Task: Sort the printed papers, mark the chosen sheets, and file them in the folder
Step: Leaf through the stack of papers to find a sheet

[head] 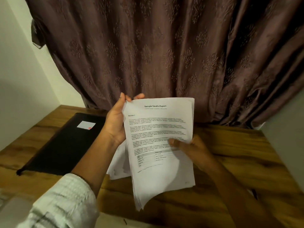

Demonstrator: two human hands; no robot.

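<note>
A: status on the papers?
B: stack of printed papers (pixel 158 129) is up off the table (pixel 238 162), held in both hands and tilted toward the person. top sheet reads "Sample Health Report", bottom edge curling
A: grip?
B: left hand (pixel 115 122) is clamped on the top-left corner, thumb in front, fingers behind. right hand (pixel 192 148) grips the right edge lower down, thumb pressed on the face of the page. that hand is blurred, its fingers are hidden behind the stack
A: folder?
B: black folder (pixel 65 145) lies flat and closed on the table, left of the stack, just beyond the left forearm. white label (pixel 86 125) with a red spot on its cover
A: anything else?
B: more white sheets (pixel 118 163) show under the left wrist, behind the stack. can't tell if they're held or lying on the wood. white sleeve (pixel 62 199) on the left arm, brown patterned curtain (pixel 148 46) hanging behind the table
</note>
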